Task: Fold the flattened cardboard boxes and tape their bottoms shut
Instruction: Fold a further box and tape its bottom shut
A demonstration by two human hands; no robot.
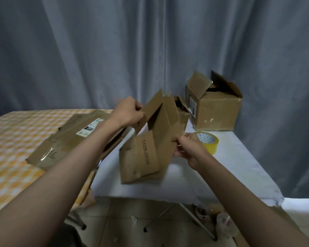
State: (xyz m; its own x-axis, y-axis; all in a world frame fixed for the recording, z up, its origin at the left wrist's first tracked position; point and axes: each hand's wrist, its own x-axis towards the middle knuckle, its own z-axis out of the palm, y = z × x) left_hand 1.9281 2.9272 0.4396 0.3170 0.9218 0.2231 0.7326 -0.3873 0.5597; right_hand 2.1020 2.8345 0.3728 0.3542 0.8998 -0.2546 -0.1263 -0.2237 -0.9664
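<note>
Cardboard box half-opened (flaps splayed), hands gripping opposite edges: left hand, right hand.

It looked to me like a room in a home, used for packing. Left of my fingers lay a bed under an orange-checked sheet, with flat boxes stacked on it. Under my fingers stood a folding table covered in white cloth. Beyond them grey curtains closed off the whole back. Just right of my fingers sat tape, with a made-up box behind it. Below was a tiled floor littered with scraps.
</note>
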